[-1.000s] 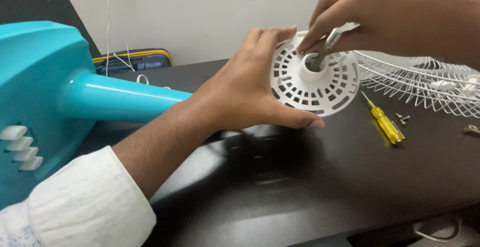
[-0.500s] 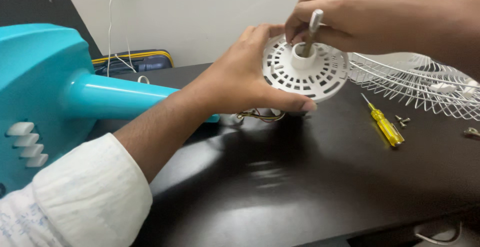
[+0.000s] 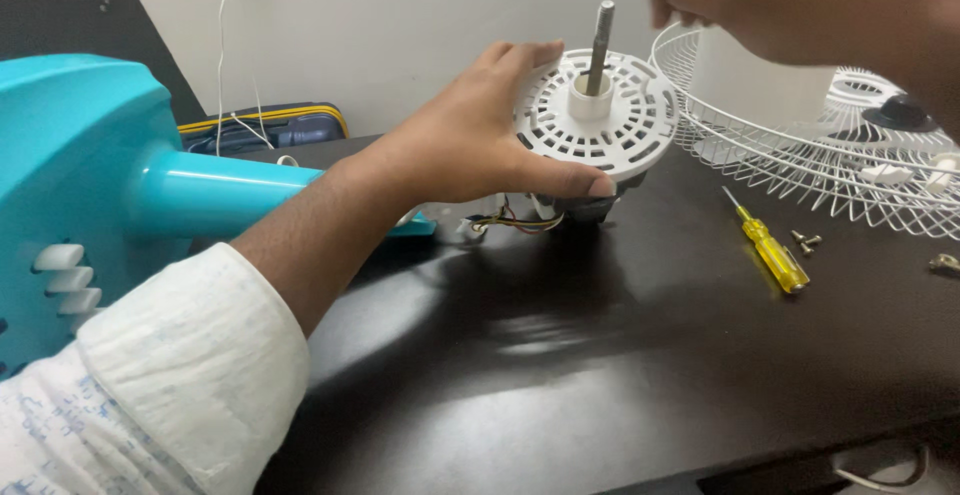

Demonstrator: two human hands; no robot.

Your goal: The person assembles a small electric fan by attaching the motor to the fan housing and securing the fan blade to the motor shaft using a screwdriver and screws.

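No packages, labels, signs or screens show anywhere on the table or wall.

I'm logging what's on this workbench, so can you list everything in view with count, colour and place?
Motor cover disc: one, white, slotted, table centre, under the left hand.
Shaft: one, grey metal, upright from the disc's hub.
Wires: a few, coloured, below the disc.
Fan stand: one, turquoise, left.
Wire guard: one, white, right.
Screwdriver: one, yellow handle, on the table.
Screws: about two, beside the screwdriver.
Table: one, dark.
Case: one, dark with yellow trim, rear.
Left hand: grips the disc's rim.
Right hand: raised above, apart from the shaft.
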